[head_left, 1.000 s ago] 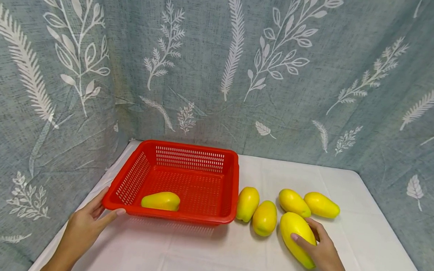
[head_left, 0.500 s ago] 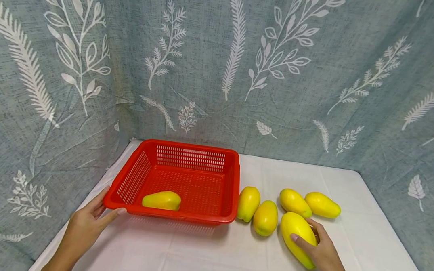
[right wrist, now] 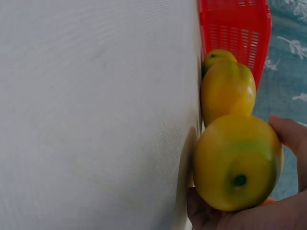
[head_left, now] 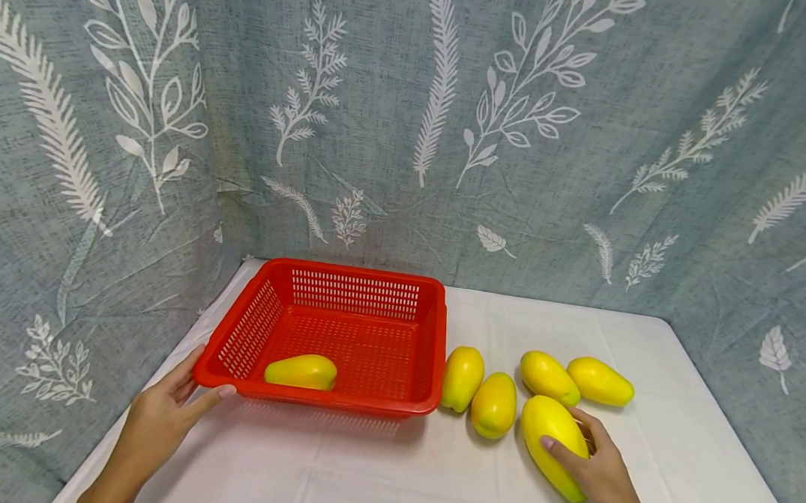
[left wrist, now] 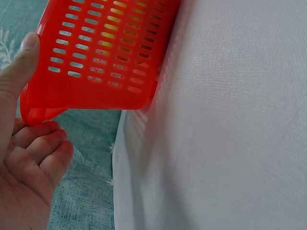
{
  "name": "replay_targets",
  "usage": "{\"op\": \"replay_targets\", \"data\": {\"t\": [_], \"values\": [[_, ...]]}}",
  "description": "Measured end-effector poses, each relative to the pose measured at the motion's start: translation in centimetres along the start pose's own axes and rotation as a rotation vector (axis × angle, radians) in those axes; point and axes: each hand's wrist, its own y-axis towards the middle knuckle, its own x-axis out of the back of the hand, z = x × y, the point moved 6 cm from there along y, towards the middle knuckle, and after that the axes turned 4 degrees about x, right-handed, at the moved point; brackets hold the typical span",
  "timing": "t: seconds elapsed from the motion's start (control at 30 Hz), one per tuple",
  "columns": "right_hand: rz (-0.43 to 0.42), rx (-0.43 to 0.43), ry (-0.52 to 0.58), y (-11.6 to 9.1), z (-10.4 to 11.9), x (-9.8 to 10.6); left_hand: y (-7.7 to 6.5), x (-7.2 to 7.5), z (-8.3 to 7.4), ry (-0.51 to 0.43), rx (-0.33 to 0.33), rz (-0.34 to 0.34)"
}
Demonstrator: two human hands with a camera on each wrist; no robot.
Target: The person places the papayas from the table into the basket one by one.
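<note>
My left hand grips the near left corner of a red plastic basket; in the left wrist view the thumb lies along the rim and the fingers curl beneath it. One yellow mango lies inside the basket near its front wall. At the right, my right hand holds a large yellow mango, thumb on the near side and fingers on the far side. The right wrist view has this mango end-on, close to the white cloth; I cannot tell whether it touches.
Two mangoes, one beside the basket and another nearer, lie right of it. Behind the held one lie two more, a left mango and a right mango. A leaf-patterned curtain surrounds the white-covered table.
</note>
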Motion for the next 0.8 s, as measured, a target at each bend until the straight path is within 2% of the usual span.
{"op": "replay_targets", "data": {"t": [0.43, 0.8], "values": [[-0.016, 0.002, 0.12, -0.4, 0.8, 1.0, -0.1, 0.1, 0.0, 0.032, 0.033, 0.01], [-0.022, 0.013, 0.187, -0.8, 1.7, 1.9, -0.1, -0.1, -0.1, -0.012, 0.024, 0.013]]}}
